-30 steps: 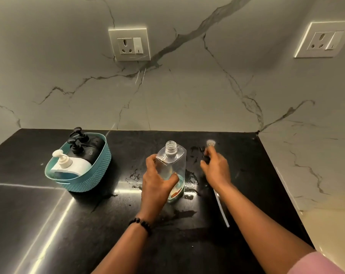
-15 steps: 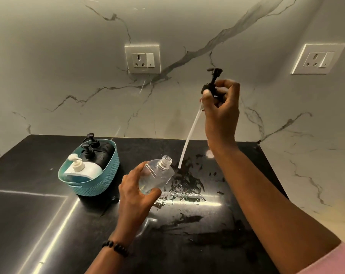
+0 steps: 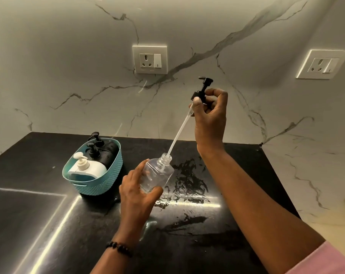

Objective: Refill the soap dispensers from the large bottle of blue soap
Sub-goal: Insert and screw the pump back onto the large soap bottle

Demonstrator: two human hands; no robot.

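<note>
Gripping a clear dispenser bottle (image 3: 157, 176) around its lower body, the left hand (image 3: 137, 196) holds it tilted above the black surface (image 3: 49, 234), its open neck pointing up and to the right. The right hand (image 3: 210, 117) is raised in front of the marble wall, fingers pinched on a black pump head (image 3: 202, 89) — its pale dip tube (image 3: 179, 133) slants down so the tip sits at the bottle's mouth. Wet smears (image 3: 187, 180) glisten on the surface beside the bottle. To the left stands a teal basket (image 3: 100, 180) holding a white dispenser (image 3: 88, 168) and two black pump bottles (image 3: 104, 151). Two wall sockets (image 3: 149, 60) sit above.
</note>
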